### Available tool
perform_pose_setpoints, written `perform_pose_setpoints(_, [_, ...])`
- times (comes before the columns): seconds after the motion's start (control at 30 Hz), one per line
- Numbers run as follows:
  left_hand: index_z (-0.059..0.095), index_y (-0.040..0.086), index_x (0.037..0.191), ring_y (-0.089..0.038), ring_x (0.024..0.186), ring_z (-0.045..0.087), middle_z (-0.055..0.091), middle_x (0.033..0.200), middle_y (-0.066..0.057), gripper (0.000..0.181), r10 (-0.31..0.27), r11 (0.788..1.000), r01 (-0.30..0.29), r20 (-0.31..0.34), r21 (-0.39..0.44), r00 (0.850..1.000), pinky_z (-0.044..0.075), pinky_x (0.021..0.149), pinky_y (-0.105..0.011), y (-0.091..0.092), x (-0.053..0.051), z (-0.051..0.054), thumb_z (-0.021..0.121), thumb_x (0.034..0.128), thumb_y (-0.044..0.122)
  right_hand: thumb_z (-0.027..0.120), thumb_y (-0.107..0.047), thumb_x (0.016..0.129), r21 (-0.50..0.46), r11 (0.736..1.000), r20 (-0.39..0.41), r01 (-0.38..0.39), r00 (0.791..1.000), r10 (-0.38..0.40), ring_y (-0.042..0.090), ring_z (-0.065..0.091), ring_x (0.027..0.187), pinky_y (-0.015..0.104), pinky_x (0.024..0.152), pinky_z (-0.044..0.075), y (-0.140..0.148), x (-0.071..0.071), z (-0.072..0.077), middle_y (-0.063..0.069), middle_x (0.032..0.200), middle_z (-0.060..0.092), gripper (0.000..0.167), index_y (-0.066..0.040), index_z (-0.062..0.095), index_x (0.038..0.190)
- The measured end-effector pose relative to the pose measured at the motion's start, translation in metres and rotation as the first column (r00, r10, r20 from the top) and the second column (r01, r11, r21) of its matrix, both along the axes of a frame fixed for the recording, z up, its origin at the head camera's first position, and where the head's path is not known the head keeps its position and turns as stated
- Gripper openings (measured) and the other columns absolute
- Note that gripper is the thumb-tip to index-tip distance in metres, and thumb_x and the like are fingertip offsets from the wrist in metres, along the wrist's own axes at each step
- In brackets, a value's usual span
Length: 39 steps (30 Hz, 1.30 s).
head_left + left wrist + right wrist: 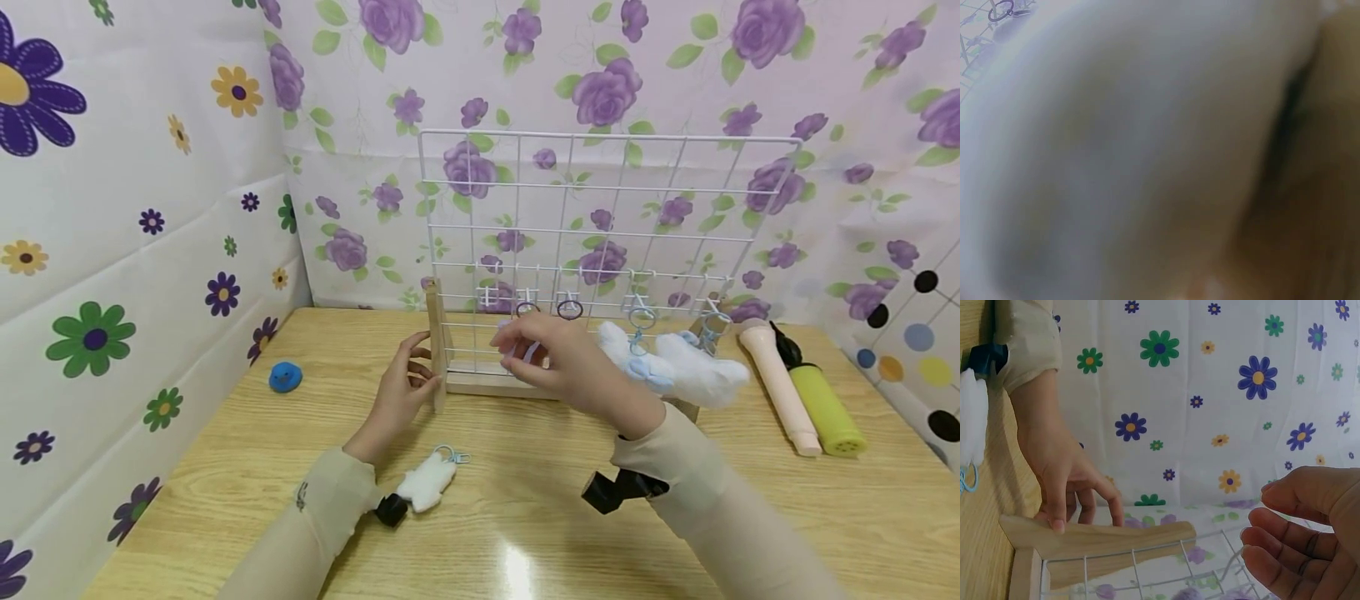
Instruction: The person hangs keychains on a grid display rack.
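A white wire grid rack (577, 232) with wooden feet stands upright on the table. My left hand (399, 393) grips the wooden upright (437, 346) at its left end, with the thumb on one edge and fingertips along the other in the right wrist view. Before the hooks is my right hand (573, 362), its fingers loosely bent and nothing between them in the right wrist view. Behind it, a dark purple ring (570, 319) hangs on a hook. White plush keychains (697, 371) with blue rings hang at the right. Another white plush keychain (427, 483) lies near my left wrist.
A small blue toy duck (285, 377) sits on the left of the table. At the right lie a pale pink cylinder (780, 387) and a yellow-green cylinder (825, 408). Blurred pale material (1116, 150) fills most of the left wrist view. Patterned cloth walls surround the table.
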<state>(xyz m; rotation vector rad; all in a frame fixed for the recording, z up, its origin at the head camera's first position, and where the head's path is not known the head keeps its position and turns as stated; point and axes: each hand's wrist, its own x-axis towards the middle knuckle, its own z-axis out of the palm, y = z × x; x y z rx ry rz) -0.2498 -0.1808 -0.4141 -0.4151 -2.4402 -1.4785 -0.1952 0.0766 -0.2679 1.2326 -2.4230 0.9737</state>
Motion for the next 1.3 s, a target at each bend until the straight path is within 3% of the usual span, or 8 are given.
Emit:
perform_pose_setpoints(0.23, [0.033,0.017,0.145,-0.026,0.091,0.06,0.054,0.122,-0.018,0.067,0.006,1.0,-0.006,-0.007,-0.005,1.0,0.051,0.077,-0.029,0.001,0.0,0.0,0.063,0.0891,-0.002,0.065,-0.009,0.091,0.0,1.0,0.062,-0.007,0.998,0.007,0.01,0.061,0.079,0.023,0.068,0.053,-0.007,0.005,-0.014,0.006,0.099,0.067,0.017,-0.007,0.066,0.108])
perform_pose_setpoints(0.53, [0.032,0.018,0.146,-0.026,0.091,0.059,0.054,0.122,-0.018,0.07,-0.002,1.0,0.002,-0.002,0.013,1.0,0.051,0.077,-0.029,0.0,0.0,-0.001,0.065,0.088,-0.003,0.064,-0.007,0.091,-0.037,0.998,0.161,-0.041,0.986,0.047,0.011,0.062,0.079,0.022,0.067,0.053,-0.018,0.006,-0.044,0.008,0.098,0.067,0.016,-0.007,0.065,0.107])
perform_pose_setpoints(0.93, [0.033,0.02,0.145,-0.027,0.091,0.059,0.054,0.122,-0.017,0.069,-0.002,1.0,0.002,-0.001,0.008,1.0,0.051,0.078,-0.032,-0.001,-0.001,-0.001,0.065,0.0882,-0.002,0.066,-0.01,0.09,0.04,0.998,0.233,-0.053,0.972,0.042,0.011,0.062,0.082,0.017,0.066,0.051,-0.034,0.001,-0.079,0.008,0.101,0.067,0.015,-0.007,0.066,0.105])
perform_pose_setpoints(1.3, [0.033,0.017,0.145,-0.026,0.09,0.059,0.054,0.121,-0.018,0.066,-0.001,1.0,0.001,-0.015,-0.007,1.0,0.051,0.077,-0.031,0.0,0.001,0.0,0.063,0.0895,-0.001,0.065,-0.008,0.09,0.096,0.992,0.341,-0.086,0.939,0.048,0.016,0.062,0.083,0.017,0.066,0.049,-0.049,-0.007,-0.107,0.013,0.103,0.066,0.016,-0.002,0.066,0.106])
